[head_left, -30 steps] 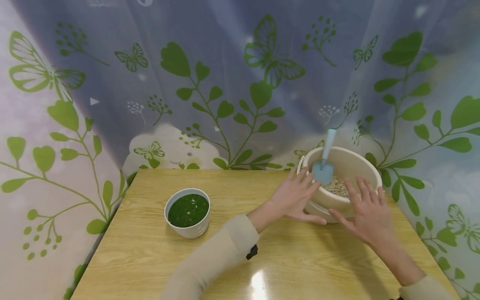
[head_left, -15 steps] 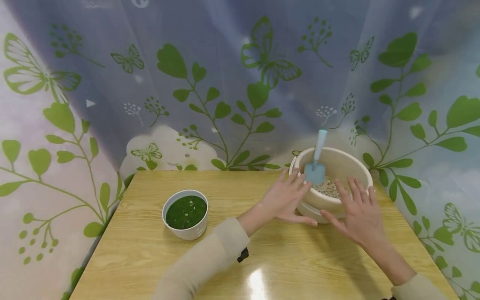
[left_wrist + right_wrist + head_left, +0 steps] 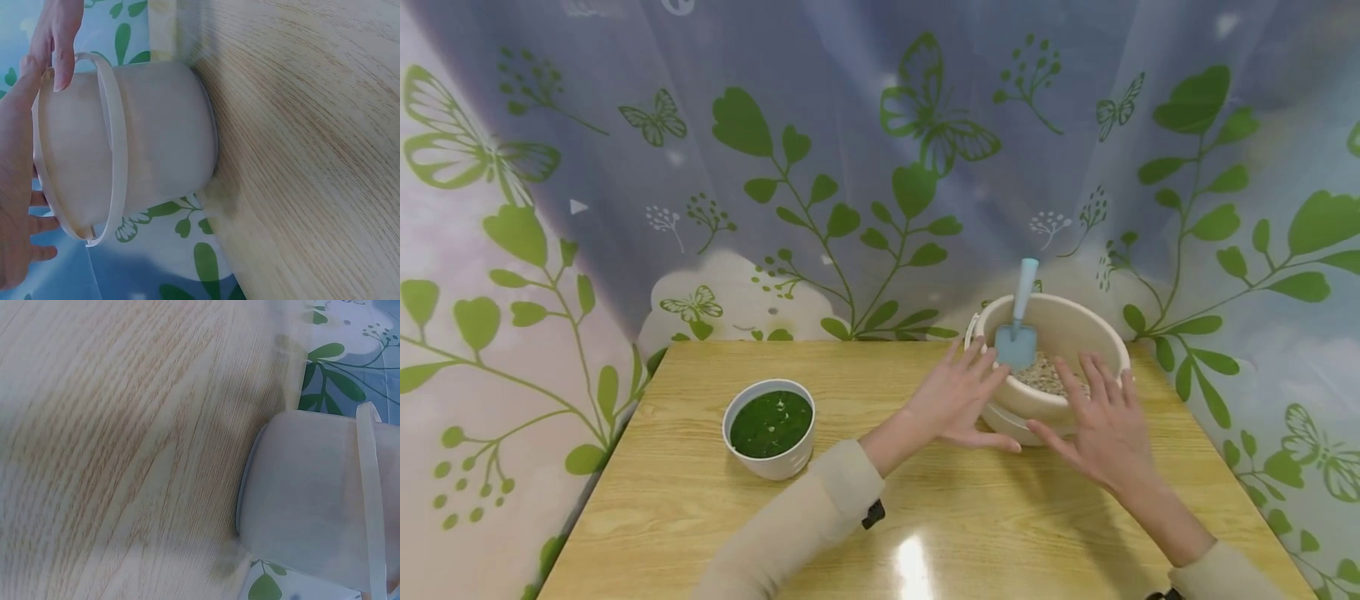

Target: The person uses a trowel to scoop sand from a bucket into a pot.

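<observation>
A cream bucket [image 3: 1078, 329] with a hanging handle [image 3: 115, 162] stands at the right of the table. My left hand [image 3: 953, 402] lies against its left rim, fingers spread and straight. Over the near right rim rests my right hand [image 3: 1111, 435], its fingers likewise extended; both thumbs point toward each other in front. Inside the bucket are light, coarse granules [image 3: 1040, 375] and a small blue shovel [image 3: 1018, 337], its handle leaning up past the rim. In the right wrist view the bucket's side [image 3: 300, 494] shows, and no fingers are clearly visible there.
A white pot [image 3: 775, 467] filled with dark green matter stands on the left of the wooden table [image 3: 662, 517]. Behind the table hangs a curtain [image 3: 850, 125] printed with leaves and butterflies.
The bucket, with the shovel in it, has slid leftward along the table, and both hands have travelled with it. The view has shifted slightly too. The white pot stays put.
</observation>
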`<state>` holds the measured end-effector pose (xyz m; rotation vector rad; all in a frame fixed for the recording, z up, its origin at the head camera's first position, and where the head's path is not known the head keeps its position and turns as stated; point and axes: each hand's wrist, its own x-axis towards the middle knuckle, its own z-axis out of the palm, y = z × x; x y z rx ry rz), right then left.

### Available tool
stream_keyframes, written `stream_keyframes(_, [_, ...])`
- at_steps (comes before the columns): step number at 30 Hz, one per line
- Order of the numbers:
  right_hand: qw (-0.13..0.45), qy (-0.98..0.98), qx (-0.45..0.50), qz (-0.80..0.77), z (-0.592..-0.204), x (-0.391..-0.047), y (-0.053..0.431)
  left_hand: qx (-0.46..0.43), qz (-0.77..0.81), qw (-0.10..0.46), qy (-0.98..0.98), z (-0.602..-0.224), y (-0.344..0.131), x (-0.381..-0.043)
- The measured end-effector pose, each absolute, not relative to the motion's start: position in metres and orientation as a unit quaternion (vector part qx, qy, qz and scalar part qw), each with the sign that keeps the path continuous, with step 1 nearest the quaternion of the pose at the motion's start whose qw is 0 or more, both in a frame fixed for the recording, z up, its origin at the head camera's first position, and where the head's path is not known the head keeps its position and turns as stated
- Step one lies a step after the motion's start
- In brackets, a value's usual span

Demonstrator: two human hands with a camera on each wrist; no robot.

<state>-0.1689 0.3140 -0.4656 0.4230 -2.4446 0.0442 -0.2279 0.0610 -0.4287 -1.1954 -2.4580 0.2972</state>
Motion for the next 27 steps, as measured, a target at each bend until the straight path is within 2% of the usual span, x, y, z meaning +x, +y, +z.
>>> stream_keyframes(14, [0.344,-0.922,0.177,0.018,-0.466,-0.173,0.294,-0.413,0.090,0.198,-0.884,-0.429,0.043,-0.226])
stream_keyframes(27, [0.332,-0.926,0.180,0.017,-0.467,-0.176,0.278,-0.406,0.074,0.189,-0.891,-0.429,0.026,-0.224])
